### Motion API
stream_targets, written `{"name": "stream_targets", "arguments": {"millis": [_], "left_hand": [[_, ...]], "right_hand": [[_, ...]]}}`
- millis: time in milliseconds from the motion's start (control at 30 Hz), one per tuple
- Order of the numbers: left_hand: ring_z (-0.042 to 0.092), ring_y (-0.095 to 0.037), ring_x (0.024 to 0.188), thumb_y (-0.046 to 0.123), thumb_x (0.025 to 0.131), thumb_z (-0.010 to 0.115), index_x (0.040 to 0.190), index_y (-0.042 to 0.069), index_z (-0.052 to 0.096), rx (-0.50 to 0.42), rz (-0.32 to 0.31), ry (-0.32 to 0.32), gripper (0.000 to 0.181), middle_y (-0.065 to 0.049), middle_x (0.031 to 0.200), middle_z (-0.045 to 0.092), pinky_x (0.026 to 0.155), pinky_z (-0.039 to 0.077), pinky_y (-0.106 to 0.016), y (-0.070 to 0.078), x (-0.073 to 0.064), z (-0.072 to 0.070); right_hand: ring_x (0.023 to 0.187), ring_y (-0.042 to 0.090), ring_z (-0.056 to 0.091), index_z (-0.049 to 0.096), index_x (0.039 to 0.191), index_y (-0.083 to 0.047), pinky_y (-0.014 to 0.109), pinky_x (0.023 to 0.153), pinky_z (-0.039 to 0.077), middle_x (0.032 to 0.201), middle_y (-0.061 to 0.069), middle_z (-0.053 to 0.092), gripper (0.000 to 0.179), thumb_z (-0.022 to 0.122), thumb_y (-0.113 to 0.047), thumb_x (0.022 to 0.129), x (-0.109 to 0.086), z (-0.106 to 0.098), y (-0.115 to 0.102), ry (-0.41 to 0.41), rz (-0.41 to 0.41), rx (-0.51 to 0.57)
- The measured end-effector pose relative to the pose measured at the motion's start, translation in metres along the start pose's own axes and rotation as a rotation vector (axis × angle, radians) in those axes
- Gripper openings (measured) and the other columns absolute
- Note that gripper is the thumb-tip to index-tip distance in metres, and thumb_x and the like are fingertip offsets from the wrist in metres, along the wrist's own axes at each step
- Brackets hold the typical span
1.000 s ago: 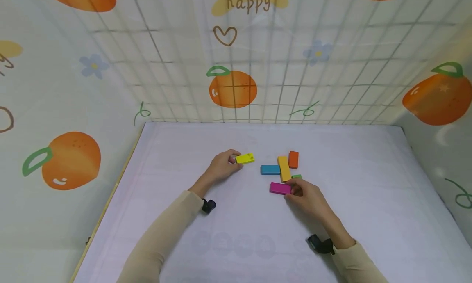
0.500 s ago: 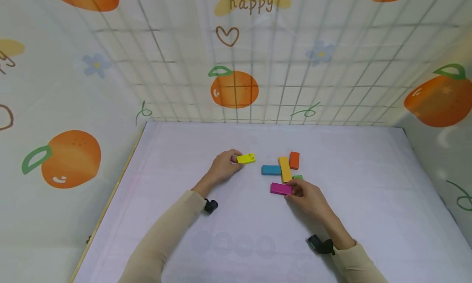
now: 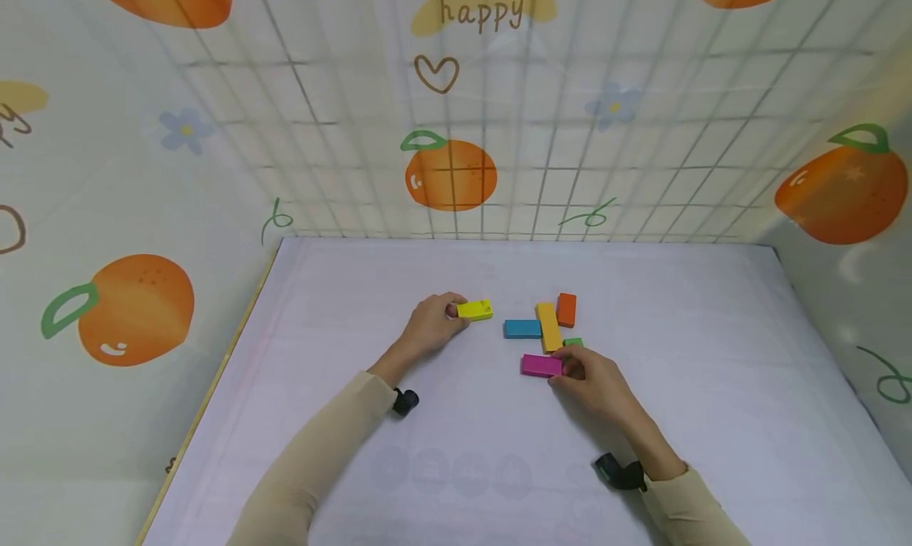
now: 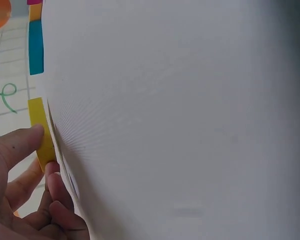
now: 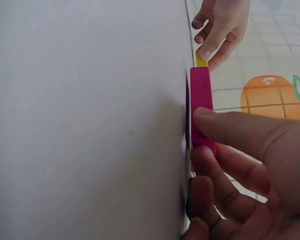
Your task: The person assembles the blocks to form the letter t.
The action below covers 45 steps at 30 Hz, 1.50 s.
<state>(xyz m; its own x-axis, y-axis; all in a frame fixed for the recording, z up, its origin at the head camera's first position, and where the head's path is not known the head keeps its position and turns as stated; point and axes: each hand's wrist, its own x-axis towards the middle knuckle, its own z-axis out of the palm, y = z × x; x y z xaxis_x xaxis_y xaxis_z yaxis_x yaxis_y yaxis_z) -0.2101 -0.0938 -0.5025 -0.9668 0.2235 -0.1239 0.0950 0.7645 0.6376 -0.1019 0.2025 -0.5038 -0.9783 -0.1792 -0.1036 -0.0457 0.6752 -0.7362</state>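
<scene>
My left hand (image 3: pixel 431 324) pinches the left end of a yellow block (image 3: pixel 474 310) low over the white tabletop; in the left wrist view the thumb lies along the side of that yellow block (image 4: pixel 40 131). To the right, my right hand (image 3: pixel 593 380) holds the right end of a magenta block (image 3: pixel 541 365) between thumb and fingers. The right wrist view shows the thumb pressed on the magenta block's (image 5: pixel 202 90) side. Just beyond it lie a blue block (image 3: pixel 522 329) and an orange-yellow block (image 3: pixel 549 327), end to side. A green block (image 3: pixel 573 343) is partly hidden behind my right fingers.
An orange-red block (image 3: pixel 566 310) lies at the far right of the group. The white table (image 3: pixel 342 293) has a yellowish left edge (image 3: pixel 214 384). Behind it hangs a curtain (image 3: pixel 541 150) printed with oranges and a grid. Black wrist cameras sit on both wrists.
</scene>
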Motion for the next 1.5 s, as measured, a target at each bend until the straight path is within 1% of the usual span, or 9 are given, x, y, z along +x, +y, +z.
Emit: {"name": "stream_targets", "arguments": {"millis": [100, 333, 533, 833, 1033, 1267, 1500], "left_hand": [[0.053, -0.02, 0.088, 0.025, 0.092, 0.075, 0.128, 0.015, 0.066, -0.01, 0.012, 0.001, 0.038, -0.001, 0.098, 0.06, 0.077, 0.046, -0.033, 0.001, -0.004, -0.002], [0.057, -0.018, 0.089, 0.024, 0.091, 0.075, 0.127, 0.016, 0.067, -0.052, 0.036, 0.0, 0.038, -0.001, 0.101, 0.06, 0.079, 0.049, -0.034, -0.003, -0.015, -0.007], [0.059, -0.019, 0.089, 0.02, 0.09, 0.075, 0.126, 0.015, 0.068, -0.085, 0.061, 0.014, 0.037, -0.002, 0.1, 0.061, 0.079, 0.05, -0.035, -0.005, -0.028, -0.014], [0.055, -0.018, 0.085, 0.013, 0.088, 0.075, 0.124, 0.014, 0.07, -0.081, 0.104, 0.035, 0.036, 0.0, 0.096, 0.062, 0.076, 0.047, -0.035, -0.012, -0.044, -0.024], [0.055, -0.018, 0.086, 0.012, 0.088, 0.075, 0.122, 0.015, 0.071, -0.06, 0.09, 0.034, 0.035, 0.001, 0.096, 0.061, 0.076, 0.047, -0.035, -0.015, -0.057, -0.029], [0.055, -0.018, 0.085, 0.011, 0.087, 0.077, 0.121, 0.013, 0.071, -0.034, 0.098, 0.025, 0.035, 0.0, 0.097, 0.062, 0.076, 0.048, -0.034, -0.021, -0.068, -0.033], [0.057, -0.018, 0.085, 0.01, 0.086, 0.079, 0.122, 0.012, 0.071, -0.042, 0.108, -0.003, 0.037, -0.001, 0.097, 0.063, 0.078, 0.049, -0.036, -0.029, -0.077, -0.037]], "right_hand": [[0.08, 0.018, 0.055, 0.065, 0.121, -0.008, 0.031, 0.068, 0.049, 0.086, 0.0, 0.059, 0.037, 0.079, -0.017, 0.088, -0.001, 0.0, -0.001, -0.002, 0.002, 0.002], [0.08, 0.019, 0.057, 0.066, 0.121, -0.009, 0.032, 0.069, 0.049, 0.088, 0.0, 0.06, 0.037, 0.079, -0.018, 0.088, -0.002, -0.001, -0.002, 0.001, 0.003, 0.011], [0.078, 0.019, 0.056, 0.066, 0.122, -0.01, 0.028, 0.064, 0.049, 0.089, 0.001, 0.061, 0.038, 0.08, -0.016, 0.087, -0.004, -0.002, -0.006, 0.007, 0.017, 0.01], [0.071, 0.017, 0.054, 0.067, 0.122, -0.01, 0.027, 0.057, 0.046, 0.09, 0.001, 0.061, 0.037, 0.079, -0.013, 0.087, -0.007, -0.005, -0.01, 0.022, -0.008, 0.001], [0.068, 0.018, 0.052, 0.067, 0.122, -0.011, 0.027, 0.055, 0.043, 0.089, 0.0, 0.06, 0.038, 0.08, -0.014, 0.086, -0.009, -0.007, -0.014, 0.028, -0.019, -0.005], [0.065, 0.017, 0.051, 0.068, 0.119, -0.011, 0.026, 0.054, 0.041, 0.087, -0.001, 0.061, 0.036, 0.08, -0.011, 0.085, -0.009, -0.008, -0.018, 0.049, -0.066, -0.004], [0.064, 0.016, 0.05, 0.068, 0.117, -0.011, 0.026, 0.053, 0.041, 0.087, -0.001, 0.061, 0.035, 0.081, -0.01, 0.085, -0.009, -0.006, -0.02, 0.065, -0.11, 0.007]]}}
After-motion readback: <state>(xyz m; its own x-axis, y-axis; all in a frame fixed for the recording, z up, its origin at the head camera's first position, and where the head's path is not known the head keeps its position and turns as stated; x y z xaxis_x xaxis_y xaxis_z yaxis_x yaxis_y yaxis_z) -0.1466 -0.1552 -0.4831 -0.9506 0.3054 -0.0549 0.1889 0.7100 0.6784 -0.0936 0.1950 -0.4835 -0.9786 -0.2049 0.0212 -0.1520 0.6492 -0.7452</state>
